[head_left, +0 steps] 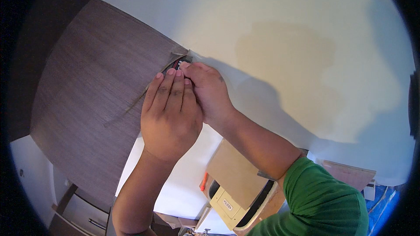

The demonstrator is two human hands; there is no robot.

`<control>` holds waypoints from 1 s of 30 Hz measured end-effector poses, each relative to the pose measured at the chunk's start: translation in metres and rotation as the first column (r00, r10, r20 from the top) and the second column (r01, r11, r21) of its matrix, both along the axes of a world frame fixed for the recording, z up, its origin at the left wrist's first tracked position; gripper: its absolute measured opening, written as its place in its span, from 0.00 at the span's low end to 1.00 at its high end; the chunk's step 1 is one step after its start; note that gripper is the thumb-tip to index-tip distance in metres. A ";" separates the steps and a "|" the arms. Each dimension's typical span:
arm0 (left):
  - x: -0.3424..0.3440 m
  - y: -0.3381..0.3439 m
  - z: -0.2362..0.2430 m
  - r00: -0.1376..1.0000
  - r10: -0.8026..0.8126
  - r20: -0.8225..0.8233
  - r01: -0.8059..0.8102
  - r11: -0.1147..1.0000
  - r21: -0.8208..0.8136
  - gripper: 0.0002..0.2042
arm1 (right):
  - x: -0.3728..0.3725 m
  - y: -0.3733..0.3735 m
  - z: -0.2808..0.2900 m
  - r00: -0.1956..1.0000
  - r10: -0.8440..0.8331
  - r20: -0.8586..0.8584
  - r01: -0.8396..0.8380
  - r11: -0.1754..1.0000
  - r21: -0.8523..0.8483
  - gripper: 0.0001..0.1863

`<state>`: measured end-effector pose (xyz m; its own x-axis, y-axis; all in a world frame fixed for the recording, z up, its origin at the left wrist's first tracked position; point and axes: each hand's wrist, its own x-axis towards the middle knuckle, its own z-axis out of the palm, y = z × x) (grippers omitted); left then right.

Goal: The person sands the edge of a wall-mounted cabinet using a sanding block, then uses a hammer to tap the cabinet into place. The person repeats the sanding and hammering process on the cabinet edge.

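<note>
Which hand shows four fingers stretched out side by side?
The left hand, its back facing us; the right hand, partly behind it, has most fingers hidden.

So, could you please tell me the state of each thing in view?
Left hand: open, fingers straight.
Right hand: curled; its grip is hidden.
Red wire: exposed, partly hidden by the hands.
Wood-grain panel: gaping at the edge beside the wire.
Beige board: overlapping the cream panel.
Cream panel: partly covered.
Green sleeve: creased.
Blue sheet: wrinkled.
Drawer-like front: cannot tell if fully shut.

Greyish-brown streaked wood-grain panel (pixel 87 83), cream wall (pixel 297 52), red wire (pixel 176 63), green sleeve (pixel 328 201), tan board (pixel 236 172), orange stick (pixel 204 182), blue sheet (pixel 385 203)
</note>
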<state>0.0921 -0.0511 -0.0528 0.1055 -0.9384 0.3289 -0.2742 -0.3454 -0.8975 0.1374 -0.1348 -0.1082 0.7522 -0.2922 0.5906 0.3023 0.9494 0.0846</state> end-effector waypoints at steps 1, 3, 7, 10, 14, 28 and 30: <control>0.000 0.000 0.001 1.000 0.000 0.002 0.000 1.000 0.001 0.16 | 0.000 -0.001 0.000 1.000 -0.004 -0.011 0.004 1.000 -0.007 0.10; 0.000 0.000 0.002 1.000 0.003 0.006 -0.003 1.000 0.002 0.16 | 0.003 -0.001 -0.001 1.000 -0.002 0.012 0.002 1.000 -0.016 0.10; -0.003 -0.002 0.004 1.000 0.012 0.019 -0.012 1.000 0.006 0.16 | 0.001 -0.002 0.001 0.998 -0.007 0.056 0.006 1.000 0.008 0.10; -0.002 -0.003 0.007 1.000 0.018 0.026 -0.019 1.000 0.013 0.16 | 0.003 -0.001 0.004 0.998 -0.009 0.055 0.008 1.000 0.024 0.10; 0.003 -0.003 0.010 0.999 0.022 0.027 -0.022 1.000 0.017 0.16 | 0.005 -0.001 0.007 1.000 -0.007 0.022 0.007 1.000 0.029 0.10; 0.006 -0.006 0.012 0.998 0.043 0.042 -0.043 0.999 0.018 0.15 | 0.018 -0.001 0.004 0.998 -0.044 0.046 0.044 0.999 -0.002 0.08; 0.004 -0.007 0.013 0.997 0.054 0.049 -0.055 0.998 0.025 0.15 | 0.015 -0.001 0.006 0.998 -0.048 0.042 0.048 0.999 0.005 0.08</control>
